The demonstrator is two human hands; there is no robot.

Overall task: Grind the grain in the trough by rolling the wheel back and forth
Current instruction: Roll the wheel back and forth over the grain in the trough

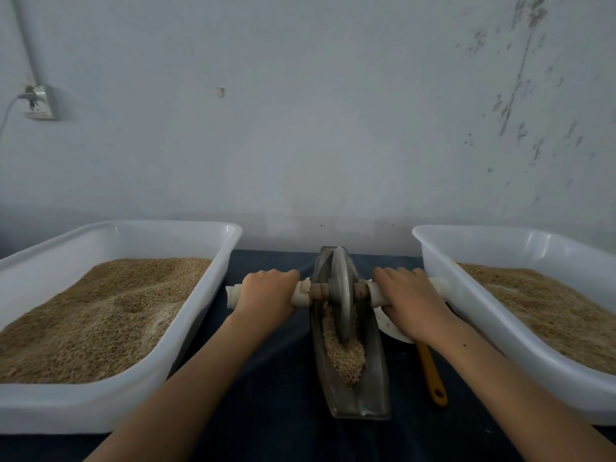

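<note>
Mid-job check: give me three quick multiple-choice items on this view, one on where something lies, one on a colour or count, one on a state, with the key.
1. Where does the yellow-handled tool lie?
A. In the left tub
B. On the dark cloth, right of the trough
C. Inside the trough

2. How many white tubs of grain are there?
A. One
B. Two
C. Three

3. What are the hands doing?
A. Both grip the wheel's axle
B. Only the left grips it
C. Both rest flat on the cloth

Key: 1 B, it lies beside the trough, under the right forearm. 2 B, the left tub and the right tub flank the trough. 3 A, the left hand and right hand curl round the wrapped axle either side of the wheel.
</note>
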